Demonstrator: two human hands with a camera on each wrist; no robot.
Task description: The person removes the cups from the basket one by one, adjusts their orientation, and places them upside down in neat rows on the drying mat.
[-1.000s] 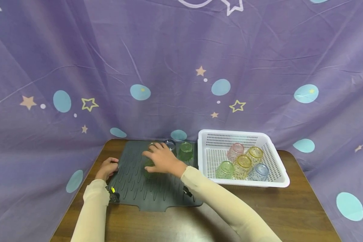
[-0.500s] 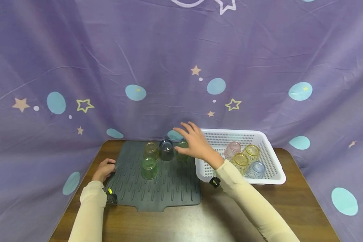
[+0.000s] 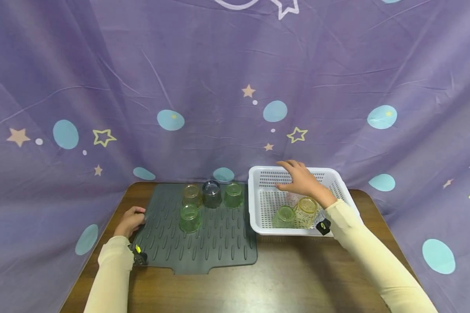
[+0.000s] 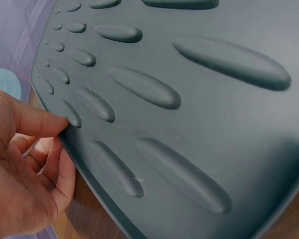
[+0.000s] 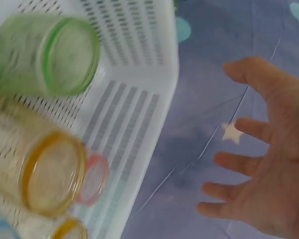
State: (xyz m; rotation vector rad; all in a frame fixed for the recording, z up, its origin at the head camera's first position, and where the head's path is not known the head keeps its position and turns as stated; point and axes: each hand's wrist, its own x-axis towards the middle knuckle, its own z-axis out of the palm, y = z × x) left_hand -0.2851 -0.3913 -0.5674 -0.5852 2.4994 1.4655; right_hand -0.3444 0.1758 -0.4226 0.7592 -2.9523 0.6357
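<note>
My left hand point(image 3: 131, 221) pinches the left edge of a dark grey ridged drying mat point(image 3: 219, 230); the left wrist view has the thumb on top and the fingers curled below the rim. On the mat stand upside-down glasses: yellow point(image 3: 192, 198), dark blue point(image 3: 212, 195), green point(image 3: 233, 197), and another green glass point(image 3: 189, 221) in front. Over the white basket point(image 3: 252, 217) my right hand point(image 3: 303, 180) hovers with fingers spread, holding nothing. Inside are a green glass point(image 3: 285, 217), a yellow glass point(image 3: 306, 212), a second yellow one, a partly hidden pink glass point(image 5: 93, 180) and a blue glass point(image 5: 0, 230).
A wooden table point(image 3: 274, 278) carries both mat and basket, which stand side by side. Behind its far edge hangs a purple patterned curtain point(image 3: 203, 108). The basket's raised walls surround the glasses.
My right hand has left the front green glass on the mat and swung right to above the basket. My left hand has stayed at the mat's edge.
</note>
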